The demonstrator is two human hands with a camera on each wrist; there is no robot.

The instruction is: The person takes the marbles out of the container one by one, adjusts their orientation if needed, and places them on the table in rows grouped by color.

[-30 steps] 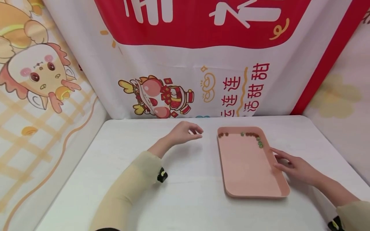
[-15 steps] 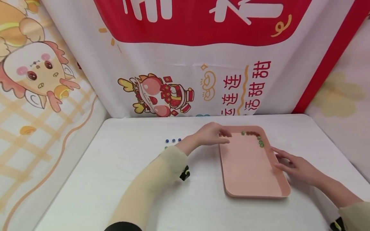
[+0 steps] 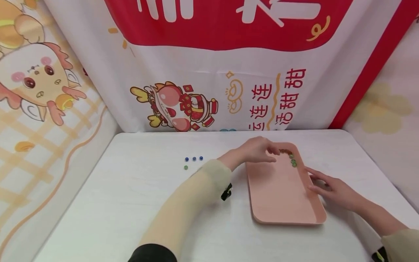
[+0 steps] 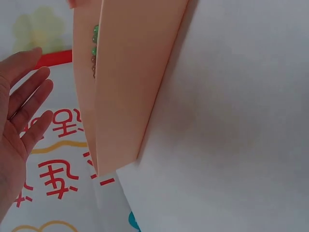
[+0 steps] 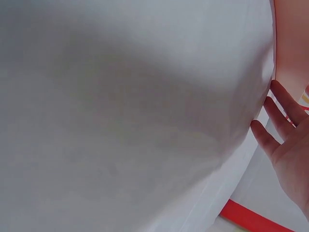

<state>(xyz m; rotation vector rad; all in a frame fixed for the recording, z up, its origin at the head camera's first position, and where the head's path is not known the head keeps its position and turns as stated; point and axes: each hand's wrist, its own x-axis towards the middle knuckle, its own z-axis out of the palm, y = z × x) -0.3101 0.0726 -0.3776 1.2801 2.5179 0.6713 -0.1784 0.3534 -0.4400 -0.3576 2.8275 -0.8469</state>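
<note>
The left hand hovers over the far left part of a pink rectangular tray, fingers apart, with nothing seen between them. In the left wrist view, that hand's fingers are spread beside the tray wall. Several small round beads, brown and green, line the tray's far right corner. At the tray's right side, the right hand holds the wall, thumb over the rim and fingers outside. The right wrist view shows its fingers by the tray's edge; the thumb is hidden there.
Three blue beads lie in a row on the white table, left of the tray. One green bead sits just in front of them. Printed cloth walls stand behind and at both sides.
The left hand has moved right from the table to over the tray, covering beads along the far edge. Its arm now uncovers the blue and green beads on the table. The right hand stays put.
</note>
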